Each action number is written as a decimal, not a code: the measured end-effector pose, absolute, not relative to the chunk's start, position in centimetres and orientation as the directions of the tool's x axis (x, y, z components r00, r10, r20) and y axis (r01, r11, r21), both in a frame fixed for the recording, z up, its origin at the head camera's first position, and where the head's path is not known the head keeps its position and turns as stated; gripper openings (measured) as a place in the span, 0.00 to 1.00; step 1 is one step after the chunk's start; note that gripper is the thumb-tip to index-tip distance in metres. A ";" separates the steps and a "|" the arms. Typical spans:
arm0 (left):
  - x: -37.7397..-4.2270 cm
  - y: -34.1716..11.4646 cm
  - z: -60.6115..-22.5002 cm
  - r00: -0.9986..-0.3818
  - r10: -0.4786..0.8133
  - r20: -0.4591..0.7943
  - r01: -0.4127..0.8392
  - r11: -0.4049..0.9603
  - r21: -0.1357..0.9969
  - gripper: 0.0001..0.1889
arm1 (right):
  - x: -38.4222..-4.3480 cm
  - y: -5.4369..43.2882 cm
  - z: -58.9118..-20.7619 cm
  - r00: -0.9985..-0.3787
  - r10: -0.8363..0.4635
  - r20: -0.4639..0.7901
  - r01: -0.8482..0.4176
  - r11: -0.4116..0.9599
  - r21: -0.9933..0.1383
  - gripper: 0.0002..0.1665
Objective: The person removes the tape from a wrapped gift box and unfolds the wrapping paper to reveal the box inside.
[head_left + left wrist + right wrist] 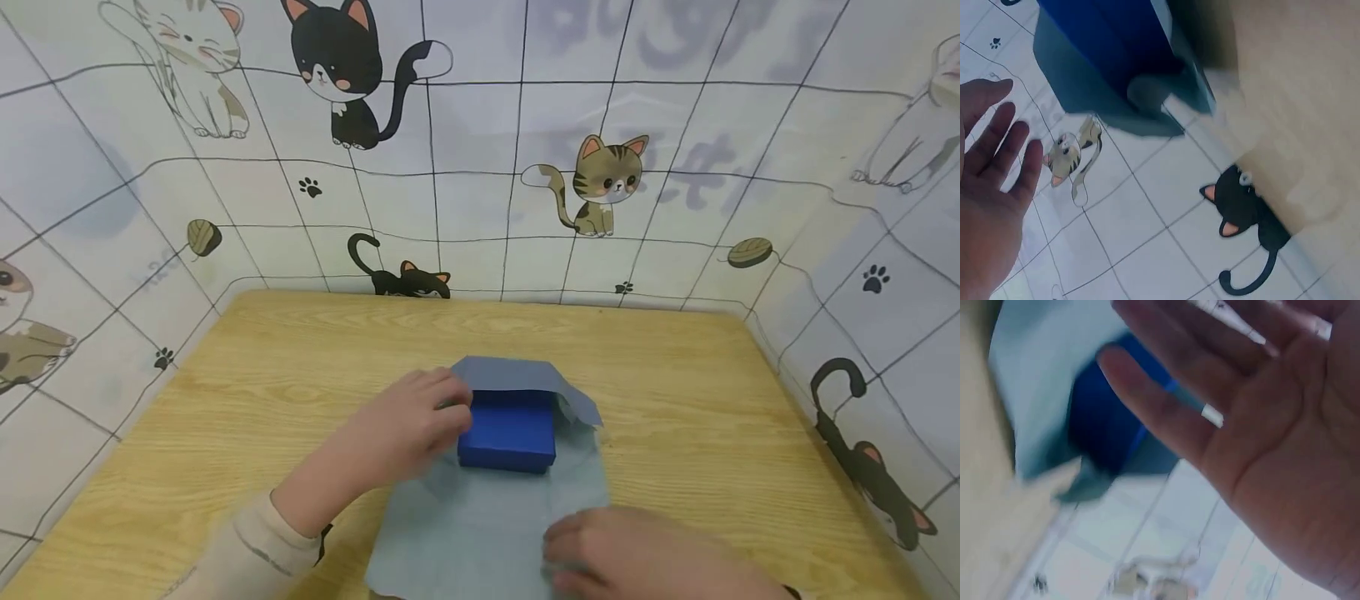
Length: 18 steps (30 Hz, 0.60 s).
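A dark blue box (506, 437) rests on a sheet of pale blue-grey paper (495, 529). The sheet's far end is folded up and partly over the box's back edge. My left hand (405, 425) is at the box's left side, over the paper; the left wrist view shows its fingers (1004, 147) loosely spread with nothing held. Lower right, my right hand (626, 550) is over the sheet's near right edge; whether it touches the paper is hard to tell. Its fingers (1166, 419) are extended and blurred in the right wrist view, holding nothing visible.
The wooden table (300, 358) extends around the paper. Behind it and along both sides stands a white wall covering (472, 200) with a grid and cartoon cats.
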<state>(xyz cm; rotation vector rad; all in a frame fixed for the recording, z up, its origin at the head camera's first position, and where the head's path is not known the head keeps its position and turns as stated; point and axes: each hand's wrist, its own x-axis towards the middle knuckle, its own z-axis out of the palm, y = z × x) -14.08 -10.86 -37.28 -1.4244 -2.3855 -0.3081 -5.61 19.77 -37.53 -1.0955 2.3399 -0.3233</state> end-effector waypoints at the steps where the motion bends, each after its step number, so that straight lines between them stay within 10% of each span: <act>1: -14.0 -10.9 -37.7 -0.390 0.807 0.444 0.901 0.434 0.001 0.08 | -6.3 20.2 -37.1 -0.594 -0.731 -0.337 -0.591 0.680 -0.433 0.14; 4: -14.2 -11.0 -38.8 -0.431 0.787 0.440 0.898 0.421 0.128 0.09 | -9.0 21.2 -36.2 -0.774 -0.593 -0.221 -0.458 0.766 -0.452 0.19; 11: -17.9 -11.4 -39.2 -0.802 0.573 0.166 0.565 0.639 0.523 0.15 | -15.9 22.1 -36.1 -0.929 -0.337 -0.153 -0.170 0.756 -0.632 0.25; 18: -22.2 -10.0 -41.6 -0.863 0.500 -0.076 0.486 0.862 0.143 0.27 | -22.6 21.4 -38.6 -0.945 -0.294 -0.141 -0.162 0.797 -0.581 0.30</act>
